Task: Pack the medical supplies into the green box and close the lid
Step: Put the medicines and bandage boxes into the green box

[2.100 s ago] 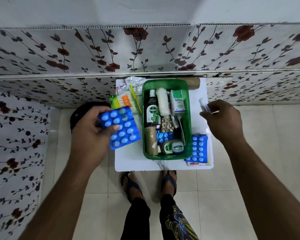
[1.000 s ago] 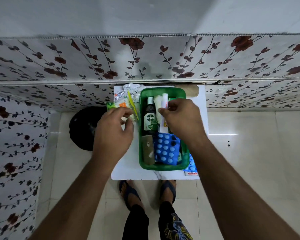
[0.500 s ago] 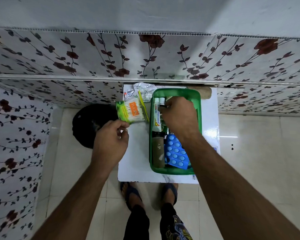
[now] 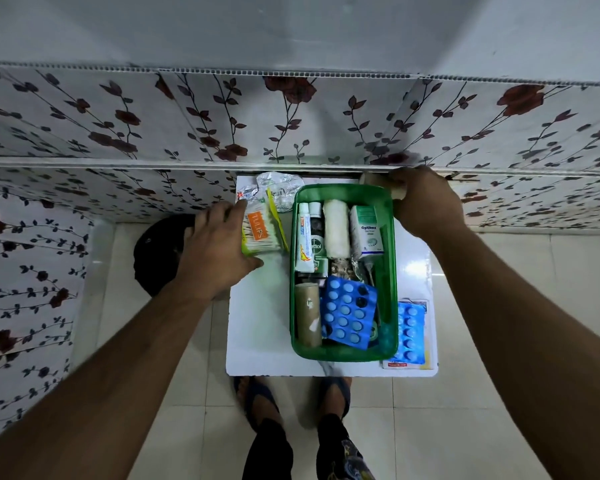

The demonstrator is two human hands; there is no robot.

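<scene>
The green box (image 4: 390,289) stands open on a small white table (image 4: 257,330). Inside lie a white tube (image 4: 303,242), a Dettol bottle (image 4: 316,237), a white gauze roll (image 4: 336,228), an Optibex carton (image 4: 366,230), a brown roll (image 4: 307,318) and a blue blister pack (image 4: 349,311). My left hand (image 4: 219,247) grips a green pack of cotton buds (image 4: 258,230) just left of the box. My right hand (image 4: 421,200) is closed on a beige roll (image 4: 373,180) at the table's far right corner, behind the box.
Another blue blister pack (image 4: 409,332) lies on a card right of the box. Crinkled foil and clear packets (image 4: 276,188) lie at the far left corner. A black round object (image 4: 160,251) sits on the floor to the left. The floral wall stands close behind; my feet are under the table's near edge.
My right hand left the white tube in the box and moved back right onto the beige roll. My left hand took hold of the cotton bud pack. The blue blister pack went into the box earlier.
</scene>
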